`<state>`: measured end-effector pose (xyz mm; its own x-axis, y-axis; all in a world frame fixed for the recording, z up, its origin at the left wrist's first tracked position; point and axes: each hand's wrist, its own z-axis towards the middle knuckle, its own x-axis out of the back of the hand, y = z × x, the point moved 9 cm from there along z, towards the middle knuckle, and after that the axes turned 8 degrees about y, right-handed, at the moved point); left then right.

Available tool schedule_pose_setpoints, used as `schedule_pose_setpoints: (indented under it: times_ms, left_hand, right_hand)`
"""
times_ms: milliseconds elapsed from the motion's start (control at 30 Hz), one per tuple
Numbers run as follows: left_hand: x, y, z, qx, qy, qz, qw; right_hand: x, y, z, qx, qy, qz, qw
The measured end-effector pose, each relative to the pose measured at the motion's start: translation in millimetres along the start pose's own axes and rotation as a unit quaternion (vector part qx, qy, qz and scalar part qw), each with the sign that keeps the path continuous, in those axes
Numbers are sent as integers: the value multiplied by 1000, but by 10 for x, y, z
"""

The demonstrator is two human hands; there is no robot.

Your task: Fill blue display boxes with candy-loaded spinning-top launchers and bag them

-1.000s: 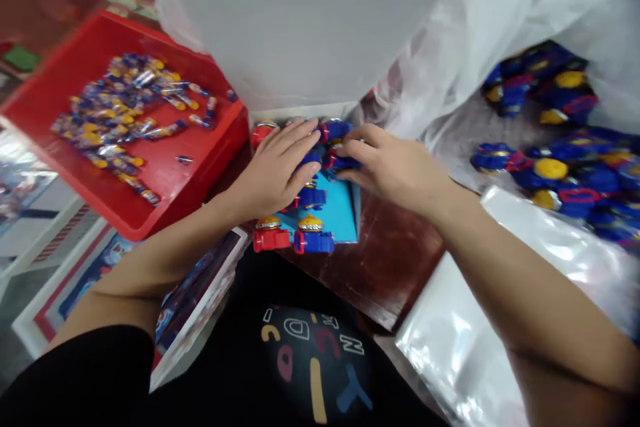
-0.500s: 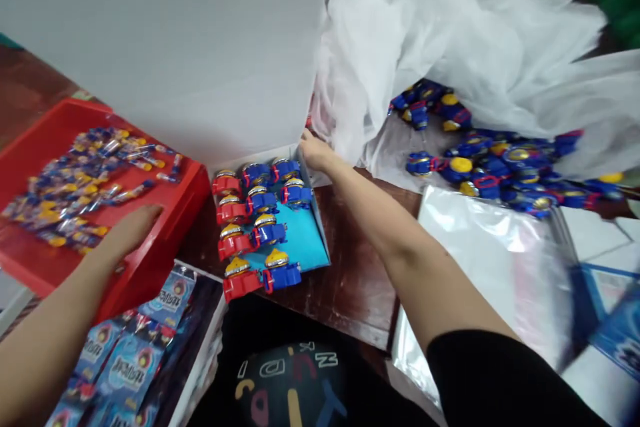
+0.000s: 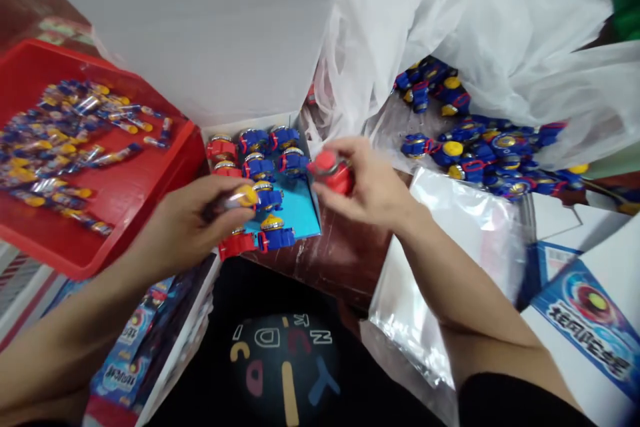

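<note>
A tube (image 3: 242,197) is gripped by the left hand (image 3: 185,223), a red toy (image 3: 334,173) by the right hand (image 3: 374,183), with blue toys (image 3: 270,199) between.

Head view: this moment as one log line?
left hand: holds yellow-capped tube; right hand: holds red plastic toy; blue-floored white box: red and blue toys

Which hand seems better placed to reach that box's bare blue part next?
Probably the right hand: it holds a red toy beside the bare side of the box. The left hand, holding a tube, is opposite.
</note>
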<state>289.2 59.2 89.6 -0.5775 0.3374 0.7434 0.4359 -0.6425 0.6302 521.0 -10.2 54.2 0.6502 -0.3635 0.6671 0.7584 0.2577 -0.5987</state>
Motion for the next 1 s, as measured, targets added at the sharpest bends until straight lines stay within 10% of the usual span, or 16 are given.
schedule_pose_setpoints:
  times_ms: [100, 233, 533, 733, 1000]
  left_hand:
    - [-352, 333, 59, -38, -64, -31, 997]
    - [-467, 524, 42, -104, -88, -16, 991]
    - [-653, 878, -251, -415, -18, 104, 904]
    - [-570, 590, -85, -259, -55, 54, 963]
    - [-680, 667, -205, -286, -81, 99, 950]
  right_hand:
    - [-60, -605, -164, 140, -104, -205, 963]
    - [87, -935, -310, 209, -91, -313, 922]
    - [72, -667, -415, 19, -259, -8, 966]
    - [365, -452, -530, 27, -43, 29, 998]
    - [222, -594, -630, 65, 3, 116, 991]
